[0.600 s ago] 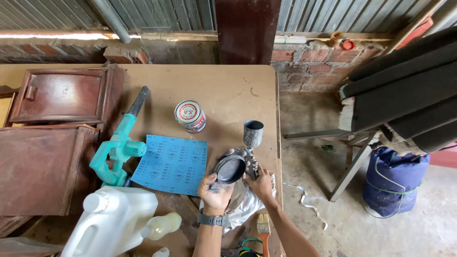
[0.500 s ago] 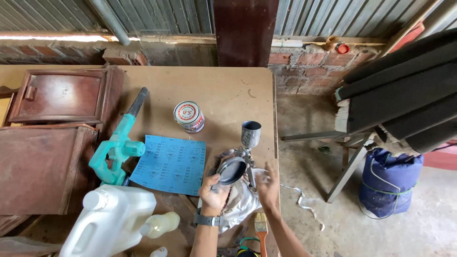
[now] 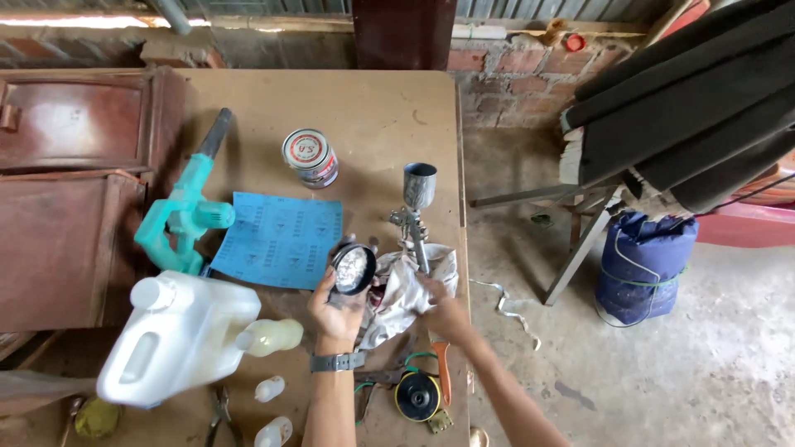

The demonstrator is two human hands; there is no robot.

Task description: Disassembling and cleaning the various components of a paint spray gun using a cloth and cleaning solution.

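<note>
My left hand (image 3: 338, 305) holds a small round black lid (image 3: 354, 268), tilted so its shiny inside faces up. A watch sits on that wrist. My right hand (image 3: 440, 305) rests on a crumpled white rag (image 3: 403, 291) and grips the lower end of a metal spray gun (image 3: 416, 232) that stands with its steel cup (image 3: 420, 184) pointing up. Both hands work near the right edge of the brown table (image 3: 377, 108).
A blue sandpaper sheet (image 3: 280, 240), a small tin can (image 3: 310, 157), a teal blower (image 3: 187, 215), a white jug (image 3: 178, 335), small bottles (image 3: 271, 387), a brush (image 3: 443, 372) and a round spool (image 3: 416, 396) lie around. Dark wooden cabinet doors (image 3: 70, 124) stand left. A blue sack (image 3: 642, 265) sits on the floor right.
The lid has come off the spray gun cup and sits in my left hand, lower and left. My right hand slid down onto the rag by the gun.
</note>
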